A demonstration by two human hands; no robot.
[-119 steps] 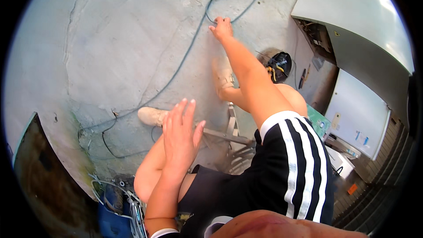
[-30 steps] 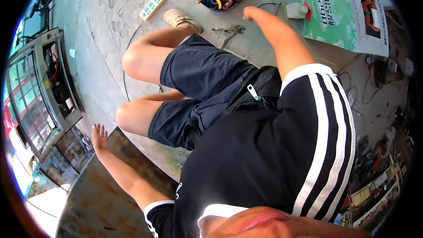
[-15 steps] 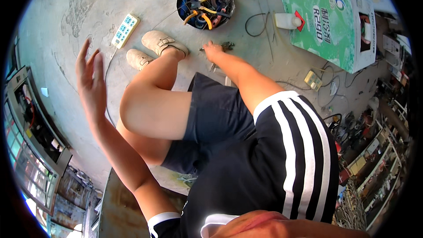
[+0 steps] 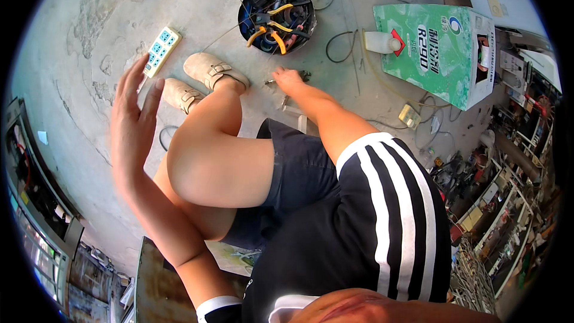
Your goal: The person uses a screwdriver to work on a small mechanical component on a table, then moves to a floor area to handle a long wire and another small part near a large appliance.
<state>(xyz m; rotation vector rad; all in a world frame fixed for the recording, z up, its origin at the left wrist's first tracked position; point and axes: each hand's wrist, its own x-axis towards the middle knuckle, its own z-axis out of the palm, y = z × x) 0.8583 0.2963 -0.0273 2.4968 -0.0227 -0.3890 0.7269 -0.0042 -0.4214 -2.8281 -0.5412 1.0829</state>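
The green box (image 4: 439, 54) and then the black tool pan (image 4: 312, 27) stand apart from your hands. Your left hand (image 4: 133, 116) hangs with fingers loosely spread; your right hand (image 4: 289, 79) partly covers the metal tool (image 4: 305, 76) on the floor (image 4: 344, 91). I can't tell its grip, but fingers wrapped around the body should hold steadiest.

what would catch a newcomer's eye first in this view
The big green and white box at upper right, with a white bottle by its left edge. Next, the round black tub at top centre, with yellow-handled pliers. Below it, the right hand partly hides a metal tool.
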